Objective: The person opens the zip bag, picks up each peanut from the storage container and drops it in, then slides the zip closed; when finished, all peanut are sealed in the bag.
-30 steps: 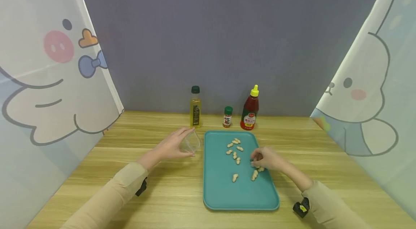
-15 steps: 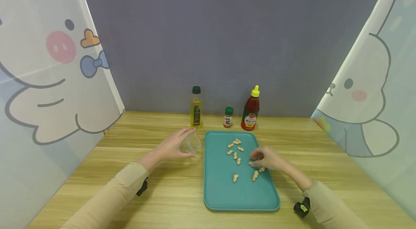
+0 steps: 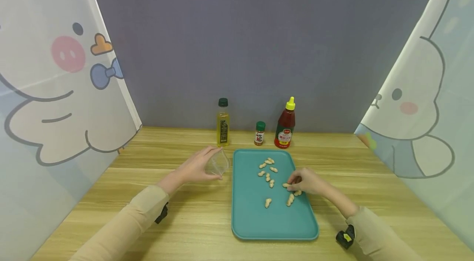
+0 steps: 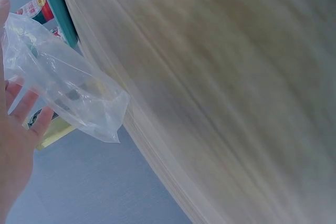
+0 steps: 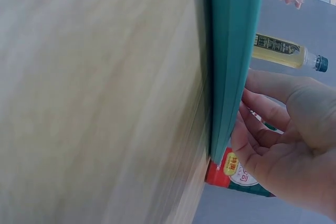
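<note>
My left hand (image 3: 200,166) holds a clear plastic bag (image 3: 217,163) just left of the tray, thumb and fingers spread around its mouth. In the left wrist view the bag (image 4: 73,82) hangs from the hand (image 4: 18,145), and nothing shows inside it. Over the right side of the teal tray (image 3: 259,224), my right hand (image 3: 305,180) pinches a peanut (image 3: 285,185) with its fingertips. Several unshelled peanuts lie about the tray, among them one peanut (image 3: 290,199) just below that hand. The right wrist view hides the right fingertips behind the tray rim (image 5: 233,51).
Behind the tray stand a bottle of yellow oil (image 3: 223,125), a small green-capped spice jar (image 3: 259,134) and a red sauce bottle (image 3: 285,125) with a yellow tip. A grey panel (image 3: 237,47) rises at the back of the wooden table (image 3: 177,228).
The right fingers have drawn closer together at the peanut, which now shows at their tips. The left hand and bag have stayed in place.
</note>
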Action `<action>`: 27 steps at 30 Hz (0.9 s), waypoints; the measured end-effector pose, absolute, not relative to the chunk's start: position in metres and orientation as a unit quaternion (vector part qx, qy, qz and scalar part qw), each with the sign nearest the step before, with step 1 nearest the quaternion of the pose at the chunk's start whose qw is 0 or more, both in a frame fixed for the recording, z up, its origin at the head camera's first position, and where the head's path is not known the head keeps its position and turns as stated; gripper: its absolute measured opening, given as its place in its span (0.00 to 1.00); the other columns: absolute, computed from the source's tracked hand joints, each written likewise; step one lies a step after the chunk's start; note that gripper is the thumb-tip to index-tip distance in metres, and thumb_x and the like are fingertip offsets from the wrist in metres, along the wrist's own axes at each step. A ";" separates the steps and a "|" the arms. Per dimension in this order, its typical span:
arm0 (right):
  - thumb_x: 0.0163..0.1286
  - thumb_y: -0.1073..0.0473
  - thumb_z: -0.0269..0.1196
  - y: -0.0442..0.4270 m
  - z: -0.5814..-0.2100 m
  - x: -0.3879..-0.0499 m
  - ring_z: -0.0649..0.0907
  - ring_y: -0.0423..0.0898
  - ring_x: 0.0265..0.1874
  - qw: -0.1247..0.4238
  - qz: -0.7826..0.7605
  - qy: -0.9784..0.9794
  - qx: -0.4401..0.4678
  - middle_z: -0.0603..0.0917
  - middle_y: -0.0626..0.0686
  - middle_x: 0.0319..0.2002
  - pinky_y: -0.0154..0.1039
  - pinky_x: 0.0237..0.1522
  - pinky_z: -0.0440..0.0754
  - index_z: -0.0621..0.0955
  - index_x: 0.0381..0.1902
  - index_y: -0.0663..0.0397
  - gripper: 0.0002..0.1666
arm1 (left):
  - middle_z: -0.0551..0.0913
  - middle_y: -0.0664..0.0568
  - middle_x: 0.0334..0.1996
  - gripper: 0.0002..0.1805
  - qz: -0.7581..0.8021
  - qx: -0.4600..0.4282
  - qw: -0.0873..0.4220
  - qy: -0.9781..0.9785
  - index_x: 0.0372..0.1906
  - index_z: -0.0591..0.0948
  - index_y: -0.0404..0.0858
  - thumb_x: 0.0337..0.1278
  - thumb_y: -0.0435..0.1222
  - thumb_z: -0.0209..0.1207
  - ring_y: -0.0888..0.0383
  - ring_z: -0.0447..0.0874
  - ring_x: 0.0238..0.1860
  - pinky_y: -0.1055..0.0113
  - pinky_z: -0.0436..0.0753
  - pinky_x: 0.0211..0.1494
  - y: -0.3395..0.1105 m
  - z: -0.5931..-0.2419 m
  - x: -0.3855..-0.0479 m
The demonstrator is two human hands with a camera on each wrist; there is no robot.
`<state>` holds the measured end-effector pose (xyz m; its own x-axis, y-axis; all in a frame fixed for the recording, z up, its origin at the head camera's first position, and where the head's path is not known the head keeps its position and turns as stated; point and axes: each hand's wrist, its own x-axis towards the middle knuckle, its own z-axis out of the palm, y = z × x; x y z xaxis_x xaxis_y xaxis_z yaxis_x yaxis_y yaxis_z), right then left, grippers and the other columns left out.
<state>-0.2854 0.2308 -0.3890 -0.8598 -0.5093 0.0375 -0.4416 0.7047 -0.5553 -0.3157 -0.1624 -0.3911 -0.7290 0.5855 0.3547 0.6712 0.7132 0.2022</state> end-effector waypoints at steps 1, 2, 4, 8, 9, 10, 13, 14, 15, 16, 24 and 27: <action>0.58 0.58 0.68 0.231 -0.389 -0.286 0.76 0.36 0.23 0.059 -0.285 0.921 -0.260 0.82 0.47 0.27 0.30 0.24 0.76 0.84 0.32 0.57 0.08 | 0.69 0.50 0.61 0.51 -0.161 -0.343 0.133 -0.916 0.71 0.60 0.42 0.42 0.60 0.66 0.52 0.73 0.57 0.49 0.73 0.62 -0.162 -0.391 -0.316; 0.58 0.58 0.68 0.232 -0.389 -0.286 0.76 0.36 0.23 0.059 -0.284 0.920 -0.262 0.82 0.48 0.27 0.30 0.24 0.76 0.83 0.32 0.57 0.08 | 0.69 0.50 0.61 0.52 -0.162 -0.342 0.132 -0.916 0.71 0.60 0.42 0.42 0.60 0.66 0.52 0.74 0.57 0.49 0.74 0.61 -0.162 -0.391 -0.316; 0.58 0.58 0.68 0.233 -0.390 -0.286 0.76 0.35 0.22 0.061 -0.283 0.920 -0.262 0.81 0.47 0.27 0.30 0.23 0.76 0.84 0.32 0.57 0.08 | 0.69 0.50 0.61 0.52 -0.165 -0.342 0.131 -0.916 0.71 0.60 0.42 0.41 0.60 0.66 0.51 0.74 0.57 0.49 0.74 0.61 -0.162 -0.391 -0.315; 0.60 0.57 0.67 0.234 -0.390 -0.287 0.75 0.34 0.22 0.064 -0.279 0.920 -0.267 0.81 0.46 0.27 0.29 0.23 0.76 0.84 0.32 0.56 0.08 | 0.69 0.50 0.61 0.51 -0.172 -0.341 0.128 -0.915 0.71 0.60 0.43 0.41 0.59 0.67 0.50 0.74 0.57 0.49 0.75 0.60 -0.162 -0.391 -0.315; 0.60 0.57 0.66 0.234 -0.389 -0.288 0.75 0.34 0.22 0.064 -0.279 0.920 -0.269 0.81 0.46 0.27 0.29 0.23 0.75 0.84 0.33 0.56 0.08 | 0.69 0.50 0.61 0.51 -0.172 -0.341 0.128 -0.915 0.71 0.60 0.43 0.41 0.59 0.67 0.50 0.74 0.57 0.49 0.75 0.60 -0.162 -0.391 -0.315; 0.61 0.57 0.66 0.234 -0.389 -0.288 0.75 0.33 0.22 0.061 -0.278 0.919 -0.272 0.81 0.46 0.27 0.29 0.23 0.75 0.84 0.33 0.56 0.08 | 0.69 0.50 0.62 0.51 -0.171 -0.341 0.128 -0.916 0.71 0.60 0.43 0.41 0.59 0.67 0.50 0.74 0.57 0.49 0.74 0.60 -0.162 -0.392 -0.315; 0.62 0.57 0.65 0.233 -0.387 -0.289 0.74 0.34 0.22 0.054 -0.277 0.918 -0.278 0.81 0.46 0.26 0.30 0.23 0.75 0.84 0.33 0.56 0.08 | 0.69 0.50 0.61 0.52 -0.173 -0.343 0.129 -0.914 0.71 0.60 0.42 0.41 0.59 0.67 0.50 0.74 0.57 0.49 0.75 0.60 -0.162 -0.392 -0.316; 0.62 0.56 0.65 0.233 -0.386 -0.289 0.74 0.34 0.22 0.052 -0.276 0.919 -0.277 0.81 0.46 0.26 0.30 0.23 0.74 0.84 0.34 0.56 0.08 | 0.69 0.50 0.61 0.52 -0.173 -0.344 0.129 -0.914 0.70 0.60 0.42 0.41 0.59 0.67 0.50 0.74 0.57 0.49 0.75 0.60 -0.162 -0.392 -0.316; 0.62 0.55 0.65 0.232 -0.385 -0.290 0.73 0.34 0.22 0.046 -0.274 0.920 -0.277 0.81 0.46 0.26 0.30 0.22 0.74 0.84 0.34 0.56 0.09 | 0.69 0.50 0.62 0.52 -0.173 -0.345 0.129 -0.913 0.70 0.60 0.42 0.41 0.59 0.67 0.50 0.74 0.57 0.49 0.75 0.60 -0.162 -0.392 -0.316; 0.62 0.55 0.65 0.231 -0.384 -0.291 0.73 0.34 0.22 0.040 -0.270 0.921 -0.278 0.81 0.45 0.26 0.30 0.22 0.74 0.84 0.35 0.55 0.09 | 0.69 0.50 0.62 0.52 -0.173 -0.346 0.129 -0.913 0.70 0.60 0.42 0.41 0.59 0.67 0.50 0.74 0.57 0.49 0.75 0.60 -0.162 -0.392 -0.316; 0.63 0.54 0.64 0.211 -0.370 -0.299 0.75 0.35 0.22 0.007 -0.261 0.922 -0.286 0.83 0.45 0.27 0.31 0.23 0.75 0.84 0.36 0.54 0.10 | 0.68 0.49 0.63 0.52 -0.166 -0.352 0.130 -0.912 0.71 0.60 0.42 0.42 0.60 0.66 0.49 0.73 0.58 0.48 0.74 0.61 -0.162 -0.393 -0.317; 0.64 0.53 0.63 0.202 -0.365 -0.301 0.76 0.35 0.23 -0.002 -0.256 0.922 -0.291 0.83 0.44 0.28 0.31 0.24 0.75 0.84 0.37 0.52 0.10 | 0.68 0.48 0.63 0.51 -0.167 -0.354 0.132 -0.911 0.71 0.60 0.41 0.42 0.60 0.65 0.45 0.71 0.61 0.45 0.71 0.63 -0.161 -0.393 -0.315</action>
<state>-0.3011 0.2019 -0.3650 -0.8304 -0.5358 0.1525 -0.5376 0.6990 -0.4716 -0.3152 -0.1609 -0.3929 -0.7151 0.6006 0.3575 0.6883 0.6942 0.2106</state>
